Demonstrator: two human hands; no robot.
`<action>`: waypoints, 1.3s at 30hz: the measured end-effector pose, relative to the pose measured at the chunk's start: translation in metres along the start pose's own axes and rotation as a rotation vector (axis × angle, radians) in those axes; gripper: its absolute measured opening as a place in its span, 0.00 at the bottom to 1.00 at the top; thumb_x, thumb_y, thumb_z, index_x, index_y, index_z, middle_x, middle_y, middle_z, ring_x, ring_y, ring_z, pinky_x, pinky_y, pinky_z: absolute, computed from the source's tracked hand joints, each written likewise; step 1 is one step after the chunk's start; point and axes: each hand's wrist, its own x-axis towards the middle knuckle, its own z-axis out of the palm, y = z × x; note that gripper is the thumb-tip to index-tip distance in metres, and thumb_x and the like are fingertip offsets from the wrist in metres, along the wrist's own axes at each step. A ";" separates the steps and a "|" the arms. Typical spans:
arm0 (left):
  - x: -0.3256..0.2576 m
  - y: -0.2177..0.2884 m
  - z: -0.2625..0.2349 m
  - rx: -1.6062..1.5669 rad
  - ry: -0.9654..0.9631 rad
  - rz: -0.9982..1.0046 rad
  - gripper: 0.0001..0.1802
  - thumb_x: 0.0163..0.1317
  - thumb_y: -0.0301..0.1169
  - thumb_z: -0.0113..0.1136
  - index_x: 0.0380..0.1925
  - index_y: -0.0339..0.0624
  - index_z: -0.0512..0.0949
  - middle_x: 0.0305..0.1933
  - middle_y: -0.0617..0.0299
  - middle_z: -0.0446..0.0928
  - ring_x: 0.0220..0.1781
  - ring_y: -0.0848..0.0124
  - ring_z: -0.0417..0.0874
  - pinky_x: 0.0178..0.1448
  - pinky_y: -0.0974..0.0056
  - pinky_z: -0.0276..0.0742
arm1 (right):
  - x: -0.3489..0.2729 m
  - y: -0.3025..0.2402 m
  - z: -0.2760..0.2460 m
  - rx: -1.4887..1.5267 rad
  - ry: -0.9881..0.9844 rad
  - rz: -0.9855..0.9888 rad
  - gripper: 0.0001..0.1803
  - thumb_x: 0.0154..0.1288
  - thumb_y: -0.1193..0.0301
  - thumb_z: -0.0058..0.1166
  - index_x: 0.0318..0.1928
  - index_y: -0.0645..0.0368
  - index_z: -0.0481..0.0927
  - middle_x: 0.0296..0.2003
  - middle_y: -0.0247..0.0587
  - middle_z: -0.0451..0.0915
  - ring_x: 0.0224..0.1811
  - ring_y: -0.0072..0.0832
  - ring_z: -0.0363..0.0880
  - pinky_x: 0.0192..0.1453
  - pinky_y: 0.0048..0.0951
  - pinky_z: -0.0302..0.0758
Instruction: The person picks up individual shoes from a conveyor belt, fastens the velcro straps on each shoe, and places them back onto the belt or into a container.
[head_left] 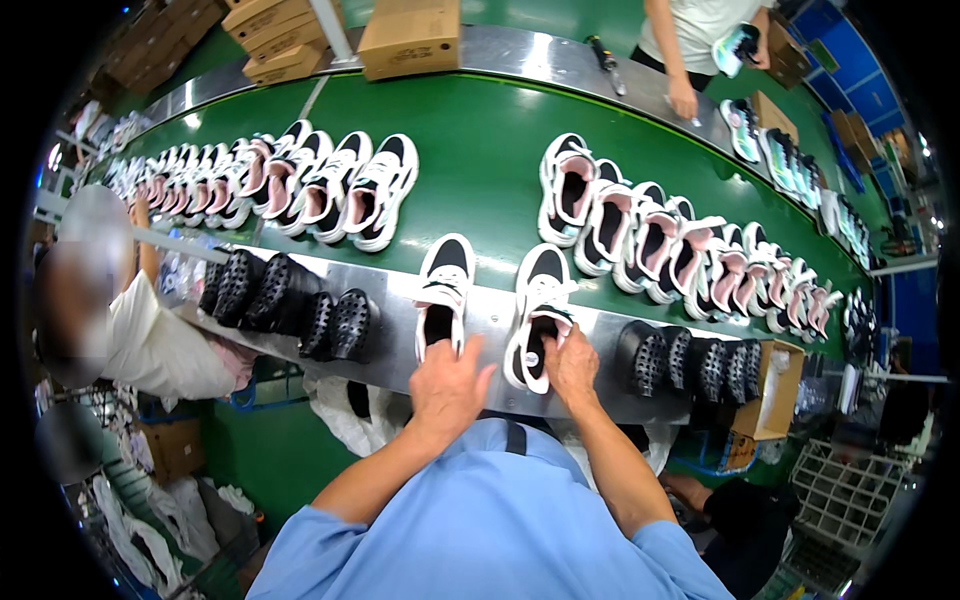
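Head view, left to right, we record the following. Far left: a co-worker in a white top (150, 335), beside the line. Next: a long left row of shoes (285, 175), white and black with pink linings, standing on the green surface (480, 180). Nearer us: a left group of black studded forms (270, 290), on the metal bench (395, 310).

Centre left: one left shoe (443, 283), over the bench, toe pointing away from us, heel toward us. Left hand (447, 393): directly behind that heel, fingers at its rim, thumb spread wide; we see no closed grip.

Centre right: one right shoe (545, 288), beside its mate with a gap between, its long axis likewise running away from us. Right hand (573, 365): the nearer to this shoe, at the right side of its opening, fingers curled onto the collar and apparently holding it. We cannot tell whether the sole is touching the bench.

Further right: a right group of black studded forms (680, 362), on the bench; beyond it, a right row of shoes (690, 255) of the same colouring. Last: an open cardboard box (770, 418), just beside the forms.
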 end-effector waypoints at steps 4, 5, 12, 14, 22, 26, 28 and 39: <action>-0.018 -0.061 0.027 0.160 0.117 -0.020 0.26 0.64 0.36 0.70 0.62 0.48 0.79 0.53 0.36 0.74 0.52 0.41 0.79 0.54 0.44 0.80 | 0.002 -0.011 0.001 -0.029 -0.037 -0.081 0.19 0.69 0.61 0.64 0.46 0.64 0.77 0.42 0.62 0.85 0.44 0.63 0.85 0.49 0.60 0.79; -0.013 -0.075 0.041 0.051 0.075 -0.002 0.23 0.66 0.34 0.67 0.61 0.46 0.80 0.52 0.36 0.75 0.52 0.40 0.79 0.54 0.44 0.80 | 0.001 -0.017 0.002 -0.001 -0.059 -0.112 0.18 0.69 0.61 0.63 0.46 0.64 0.77 0.42 0.62 0.84 0.44 0.64 0.84 0.50 0.60 0.79; 0.007 -0.032 0.014 -0.197 0.064 0.089 0.17 0.61 0.33 0.71 0.47 0.33 0.85 0.55 0.33 0.78 0.55 0.37 0.81 0.64 0.44 0.79 | -0.012 -0.012 -0.033 0.055 -0.159 -0.002 0.35 0.61 0.48 0.70 0.54 0.67 0.81 0.42 0.62 0.88 0.47 0.59 0.88 0.55 0.53 0.81; -0.010 -0.057 -0.017 -0.194 0.325 0.200 0.20 0.63 0.35 0.72 0.51 0.36 0.84 0.54 0.42 0.81 0.55 0.43 0.82 0.63 0.47 0.80 | -0.025 -0.006 -0.062 -0.086 -0.219 0.035 0.31 0.63 0.47 0.69 0.46 0.67 0.83 0.37 0.60 0.88 0.44 0.57 0.88 0.50 0.52 0.82; -0.054 -0.246 -0.182 0.510 0.941 -0.441 0.27 0.63 0.35 0.73 0.58 0.33 0.78 0.60 0.46 0.77 0.59 0.47 0.76 0.63 0.47 0.74 | -0.060 -0.046 -0.061 0.461 -0.324 0.100 0.14 0.70 0.68 0.67 0.41 0.70 0.82 0.30 0.44 0.86 0.26 0.26 0.85 0.31 0.29 0.81; -0.068 -0.281 -0.185 0.415 0.867 -0.389 0.27 0.61 0.34 0.76 0.57 0.32 0.80 0.58 0.47 0.79 0.59 0.46 0.76 0.64 0.48 0.74 | -0.065 -0.101 -0.055 0.384 -0.388 0.010 0.14 0.70 0.68 0.67 0.42 0.70 0.83 0.30 0.45 0.87 0.27 0.27 0.85 0.34 0.29 0.82; -0.069 -0.245 -0.199 0.435 0.975 -0.317 0.25 0.58 0.34 0.78 0.51 0.30 0.82 0.52 0.49 0.82 0.54 0.47 0.80 0.61 0.49 0.76 | -0.067 -0.126 -0.071 0.315 -0.450 0.002 0.16 0.72 0.67 0.67 0.48 0.69 0.83 0.36 0.47 0.88 0.35 0.28 0.86 0.40 0.29 0.83; 0.001 -0.062 -0.072 -0.397 0.453 0.495 0.29 0.56 0.39 0.77 0.54 0.35 0.81 0.59 0.45 0.78 0.56 0.49 0.81 0.61 0.51 0.79 | -0.068 -0.145 -0.068 1.466 -0.582 0.198 0.26 0.76 0.68 0.58 0.69 0.64 0.70 0.56 0.42 0.82 0.55 0.30 0.85 0.64 0.37 0.83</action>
